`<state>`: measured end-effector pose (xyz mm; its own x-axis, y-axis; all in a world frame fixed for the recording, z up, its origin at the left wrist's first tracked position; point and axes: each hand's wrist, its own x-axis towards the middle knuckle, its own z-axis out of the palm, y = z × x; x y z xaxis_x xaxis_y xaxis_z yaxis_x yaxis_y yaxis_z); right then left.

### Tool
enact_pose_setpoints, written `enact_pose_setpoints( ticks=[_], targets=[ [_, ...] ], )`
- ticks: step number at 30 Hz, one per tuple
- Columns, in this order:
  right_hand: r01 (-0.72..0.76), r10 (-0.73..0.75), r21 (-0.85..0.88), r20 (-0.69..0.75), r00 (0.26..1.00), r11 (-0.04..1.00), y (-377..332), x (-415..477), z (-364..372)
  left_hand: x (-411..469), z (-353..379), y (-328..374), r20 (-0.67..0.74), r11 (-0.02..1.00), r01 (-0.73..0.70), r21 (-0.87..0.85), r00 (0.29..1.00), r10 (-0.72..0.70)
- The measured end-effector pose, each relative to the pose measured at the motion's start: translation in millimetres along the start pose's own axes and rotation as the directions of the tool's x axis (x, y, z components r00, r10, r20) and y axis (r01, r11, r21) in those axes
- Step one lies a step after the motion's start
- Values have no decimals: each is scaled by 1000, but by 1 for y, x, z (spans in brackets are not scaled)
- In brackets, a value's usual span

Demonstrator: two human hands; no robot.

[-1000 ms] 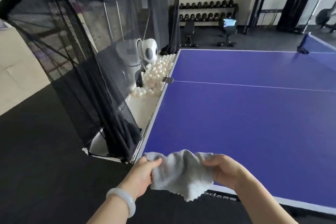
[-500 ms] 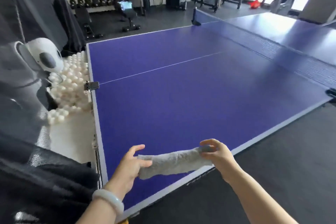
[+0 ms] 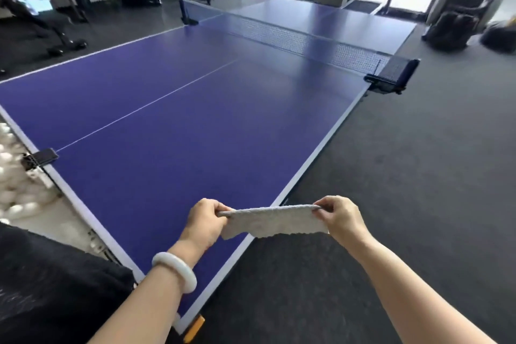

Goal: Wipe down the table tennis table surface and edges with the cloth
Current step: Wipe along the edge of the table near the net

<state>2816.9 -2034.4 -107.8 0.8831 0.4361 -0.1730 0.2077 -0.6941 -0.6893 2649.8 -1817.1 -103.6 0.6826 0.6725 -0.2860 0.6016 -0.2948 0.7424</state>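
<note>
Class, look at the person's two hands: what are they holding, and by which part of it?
The grey cloth, stretched between both hands: the left hand pinches its left end, the right hand its right end.

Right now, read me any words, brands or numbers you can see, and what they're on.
No text here can be read.
The lit screen at far left: too blurred to read.
The table, the cloth and the net show no lettering.

The table [image 3: 173, 126] is deep purple-blue with white lines; the cloth [image 3: 272, 220] pale grey; the bracelet [image 3: 175, 271] white; the floor [image 3: 418, 176] dark grey.
</note>
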Motion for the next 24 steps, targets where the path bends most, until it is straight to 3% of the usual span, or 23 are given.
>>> enact_pose_setpoints(
  ticks=[6,13,14,16,17,19,21,23,24],
  targets=[
    [32,-35,-103,-25,999,994,22,-48,-14,-34,12,-8,-36,941,-201,271,975,218],
    [-19,7,-277,-44,999,961,-4,-94,-2,-78,34,25,61,938,-247,244,969,240],
    [-8,0,-229,-35,999,973,-10,-101,6,-84,39,28,78,937,-259,234,966,247],
    [-17,17,57,4,1000,998,-17,-112,24,-94,50,32,107,937,-278,213,959,261],
    [-53,43,260,44,998,964,-19,-117,32,-99,54,33,119,935,-289,205,956,269],
    [-168,95,576,154,983,800,-17,-122,46,-105,58,33,182,934,-310,178,943,279],
    [-254,124,699,232,965,668,-5,-126,61,-104,58,27,371,973,-231,-23,901,223],
    [-293,141,734,263,954,613,14,-129,80,-98,56,14,590,971,-20,-237,792,160],
    [-314,183,724,255,949,614,24,-130,91,-90,55,6,606,968,33,-251,785,130]
  ],
)
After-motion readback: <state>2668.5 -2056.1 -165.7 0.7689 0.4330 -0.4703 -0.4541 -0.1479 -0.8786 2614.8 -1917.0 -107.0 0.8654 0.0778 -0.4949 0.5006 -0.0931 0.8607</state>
